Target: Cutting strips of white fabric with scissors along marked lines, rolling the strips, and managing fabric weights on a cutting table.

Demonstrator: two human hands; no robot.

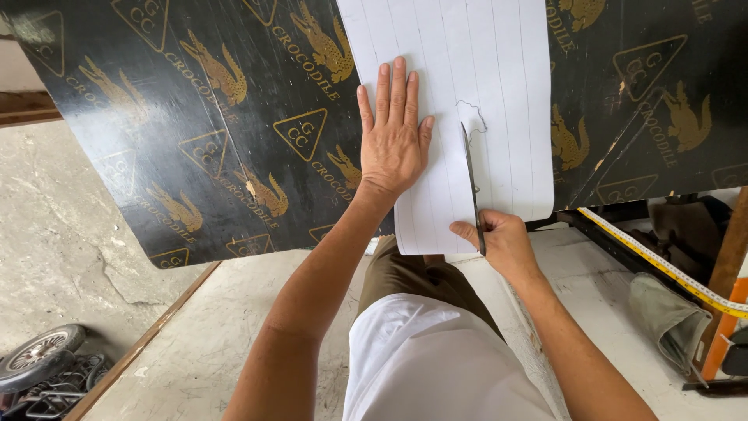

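Note:
A white sheet (499, 70) with faint parallel lines lies on a black board (195, 156) printed with gold reptile figures and triangles. My left hand (393, 132) presses flat on the sheet's left part, fingers spread and pointing away from me. My right hand (502, 242) grips the handles of dark scissors (470, 175) at the sheet's near edge. The blades reach up into the sheet toward a thin curved outline (471, 115) drawn on it.
A yellow measuring tape (662, 265) runs diagonally at the right, over a dark frame and a grey cloth (666, 316). An orange tool (725, 335) stands at the far right. A small wheel (35, 355) sits on the concrete floor at the lower left.

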